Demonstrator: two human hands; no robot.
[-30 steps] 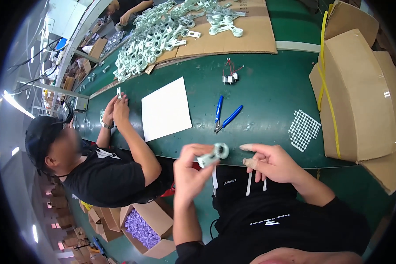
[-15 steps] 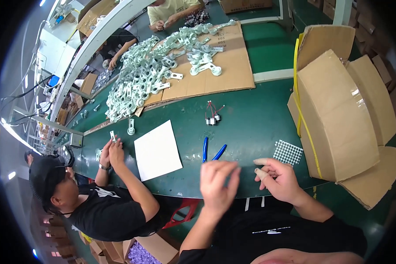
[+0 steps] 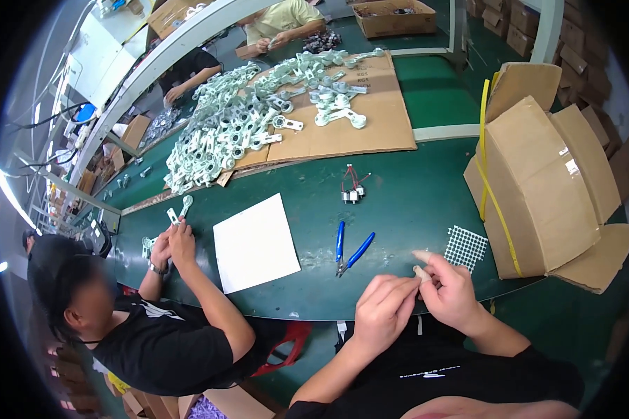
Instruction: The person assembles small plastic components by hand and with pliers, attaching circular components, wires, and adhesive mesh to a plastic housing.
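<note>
green worktop (image 3: 426,174) fills the mid scene. big open cardboard box (image 3: 538,181) w/ yellow strap sits at right. far side: flat cardboard sheet (image 3: 377,119) carrying a heap of pale green metal brackets (image 3: 237,126).

change vs a sec ago: the pale bracket piece that was up between the hands is no longer visible; view has also swung so more of the far worktop shows. both hands are now drawn in close together at the near edge, so my read is the work has gone from holding the bracket to fiddling w/ something much smaller.

white paper sheet (image 3: 255,242) lies left of centre. a co-worker's hands (image 3: 173,241) at near left hold a small pale bracket. blue-handled pliers (image 3: 349,251) lie just right of the paper, and a small dotted sticker sheet (image 3: 465,247) sits near the box.

left hand (image 3: 383,314): fingers curled, tips touching the right hand; can't tell if it grips anything. right hand (image 3: 451,293): forefinger stuck out, thumb and fingers pinching a tiny pale piece (image 3: 418,272), just over the near worktop edge, right of the pliers.
</note>
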